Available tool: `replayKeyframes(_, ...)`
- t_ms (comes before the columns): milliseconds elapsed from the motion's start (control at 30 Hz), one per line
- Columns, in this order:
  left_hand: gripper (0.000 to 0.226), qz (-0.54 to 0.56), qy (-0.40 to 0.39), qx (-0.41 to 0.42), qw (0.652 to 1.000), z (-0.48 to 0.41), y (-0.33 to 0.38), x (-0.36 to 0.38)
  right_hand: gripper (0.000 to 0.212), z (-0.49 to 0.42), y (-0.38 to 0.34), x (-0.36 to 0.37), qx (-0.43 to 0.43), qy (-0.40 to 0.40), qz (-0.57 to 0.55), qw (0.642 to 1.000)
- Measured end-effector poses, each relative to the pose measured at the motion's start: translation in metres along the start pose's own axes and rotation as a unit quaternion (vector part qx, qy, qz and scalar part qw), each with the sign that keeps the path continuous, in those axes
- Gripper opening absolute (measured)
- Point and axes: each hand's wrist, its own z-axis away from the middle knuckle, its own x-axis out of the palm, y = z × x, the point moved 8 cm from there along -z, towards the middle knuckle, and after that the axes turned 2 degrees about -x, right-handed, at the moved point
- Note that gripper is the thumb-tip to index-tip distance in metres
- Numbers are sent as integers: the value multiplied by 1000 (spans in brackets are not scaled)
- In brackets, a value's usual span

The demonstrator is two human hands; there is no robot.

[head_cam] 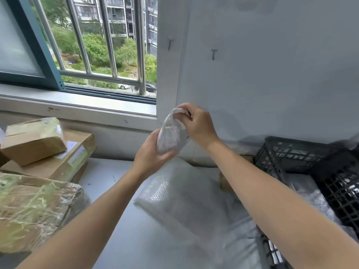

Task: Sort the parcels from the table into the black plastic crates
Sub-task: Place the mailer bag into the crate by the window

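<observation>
Small bubble-wrapped parcel (172, 134) held up over the counter (124, 220), both hands on it: left hand (150, 154) cups the bottom, right hand (196, 123) pinches the top. Looks light, soft, slippery; grip the body, not loose wrap. Black crates (291, 156) to the right.

White parcel (171, 134) contents hidden; black crate (342, 187) cut by right edge; box label (77, 158) unreadable

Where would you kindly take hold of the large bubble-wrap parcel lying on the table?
Set your grip on the left edge of the bubble-wrap parcel, coming from the left over the table: it lies flat, and the black crate stands to its right.
</observation>
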Motion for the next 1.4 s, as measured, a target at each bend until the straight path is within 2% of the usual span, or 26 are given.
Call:
replayKeyframes(67,66,-12,3,11,1000,0,7,-7,14,-10,-12,-1,-3,13,15,1000)
replayKeyframes(133,59,6,22,11,1000,-1,6,-17,21,-17,-23,1,-16,12,38,999)
replayKeyframes(300,32,158,32,-22,987,-1,-2,-33,47,-10,-16,3,-13,3,80,997)
replayKeyframes(400,33,253,49,-53,965,-1,-3,-41,55,5,4,5,16,-7,108,994)
replayKeyframes(500,36,282,58,-59,956,0,2,-49,65,22,26,6,56,-13,147,987)
replayKeyframes(667,25,338,51,-92,935,3,1,-51,90,41,51,2,169,-5,-21,985)
replayKeyframes(767,20,341,38,-90,935,3,-1,-47,100,47,58,3,206,-26,-48,977)
replayKeyframes(800,17,328,33,-90,940,2,-1,-47,100,48,58,1,200,-21,-24,979)
replayKeyframes(867,13,261,13,-91,961,-4,-1,-45,97,47,50,-7,161,-10,97,982)
replayKeyframes(967,7,48,-79,-44,995,-18,12,-40,95,34,13,-11,-4,-18,279,960)
replayKeyframes(1033,13,-131,-155,-1,979,-24,28,-30,98,26,-4,2,-99,-102,344,928)
replayKeyframes(1067,20,-213,-176,17,961,-26,37,-27,100,24,-5,10,-116,-158,376,906)
replayKeyframes(1167,39,-376,-166,78,908,-34,68,-24,94,21,2,24,-117,-262,444,848)
replayKeyframes(1233,39,-422,-158,117,885,-40,86,-23,80,19,4,23,-105,-269,430,856)
replayKeyframes(1300,36,-459,-139,168,861,-43,102,-23,66,16,6,18,-62,-255,376,889)
replayKeyframes(1367,36,-483,-88,229,841,-42,117,-27,51,12,8,8,-32,-226,333,915)
replayKeyframes(1400,38,-474,-44,248,844,-40,121,-32,45,11,10,1,-18,-202,310,929)
